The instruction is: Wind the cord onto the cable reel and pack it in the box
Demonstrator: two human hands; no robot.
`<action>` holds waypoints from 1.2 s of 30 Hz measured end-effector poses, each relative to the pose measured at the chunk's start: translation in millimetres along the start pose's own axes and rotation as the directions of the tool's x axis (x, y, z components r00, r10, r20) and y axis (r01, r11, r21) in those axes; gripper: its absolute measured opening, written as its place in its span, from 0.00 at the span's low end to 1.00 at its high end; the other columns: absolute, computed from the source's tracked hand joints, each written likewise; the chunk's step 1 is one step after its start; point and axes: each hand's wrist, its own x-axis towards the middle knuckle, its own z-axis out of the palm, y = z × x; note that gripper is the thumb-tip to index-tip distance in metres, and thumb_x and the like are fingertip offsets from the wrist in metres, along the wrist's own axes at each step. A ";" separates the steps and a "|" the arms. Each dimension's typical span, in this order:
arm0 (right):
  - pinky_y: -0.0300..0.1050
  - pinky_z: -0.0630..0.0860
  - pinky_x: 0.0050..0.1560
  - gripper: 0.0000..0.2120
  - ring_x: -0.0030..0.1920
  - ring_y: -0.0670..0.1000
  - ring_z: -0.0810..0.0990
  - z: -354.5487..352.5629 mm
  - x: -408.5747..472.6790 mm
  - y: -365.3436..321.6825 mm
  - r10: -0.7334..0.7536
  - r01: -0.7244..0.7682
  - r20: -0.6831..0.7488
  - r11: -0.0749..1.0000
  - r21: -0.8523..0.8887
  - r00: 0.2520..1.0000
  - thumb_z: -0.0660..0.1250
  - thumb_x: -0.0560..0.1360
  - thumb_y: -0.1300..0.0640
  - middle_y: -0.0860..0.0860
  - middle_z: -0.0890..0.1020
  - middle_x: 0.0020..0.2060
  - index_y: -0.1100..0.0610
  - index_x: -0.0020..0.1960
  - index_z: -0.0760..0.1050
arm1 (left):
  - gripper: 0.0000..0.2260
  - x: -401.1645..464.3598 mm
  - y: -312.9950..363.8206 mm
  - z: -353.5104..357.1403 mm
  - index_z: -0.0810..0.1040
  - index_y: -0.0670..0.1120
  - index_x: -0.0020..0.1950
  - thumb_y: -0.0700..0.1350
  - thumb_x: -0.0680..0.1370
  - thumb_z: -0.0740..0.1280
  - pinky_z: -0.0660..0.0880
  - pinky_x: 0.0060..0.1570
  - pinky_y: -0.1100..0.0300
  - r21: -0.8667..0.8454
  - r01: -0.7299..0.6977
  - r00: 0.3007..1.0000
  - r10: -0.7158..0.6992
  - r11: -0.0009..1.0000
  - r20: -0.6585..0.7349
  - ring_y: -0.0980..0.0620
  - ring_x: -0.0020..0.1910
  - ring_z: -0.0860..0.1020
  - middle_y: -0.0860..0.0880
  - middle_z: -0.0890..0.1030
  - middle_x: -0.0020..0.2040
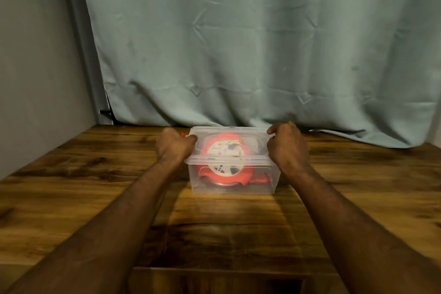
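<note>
Two bare forearms reach forward over the wooden desk [95,174], one from each lower corner of the view. They end at one clear plastic box [232,182] standing near the desk's far edge, its clear lid [228,150] lying on top. The left hand [173,147] has its grip curled round the lid's left end, thumb over the rim; the right hand [285,144] has its grip curled round the right end in the same way, fingertips hooked on the far corner. Inside the box lies one cable reel [223,162], orange-red around the outside with a round white face marked by small dark slots (the walls blur it a little). A bit of pale cord [232,143] shows near the reel's top, too small to count its turns. A small red piece sticks out just beside the left hand, touching the box's left end. Behind the desk hangs one pale blue-green curtain [262,43], beside a grey wall [35,55] on the left
</note>
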 end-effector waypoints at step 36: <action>0.55 0.66 0.77 0.23 0.54 0.55 0.84 128.7 99.7 0.2 -0.405 0.386 -0.078 0.904 -0.186 0.911 0.50 0.86 0.50 0.56 0.87 0.50 0.57 0.57 0.83 | 0.14 72.5 -1.1 83.1 0.82 0.42 0.54 0.46 0.84 0.58 0.73 0.62 0.52 0.422 -0.666 0.703 0.706 0.616 0.079 0.44 0.57 0.79 0.42 0.84 0.52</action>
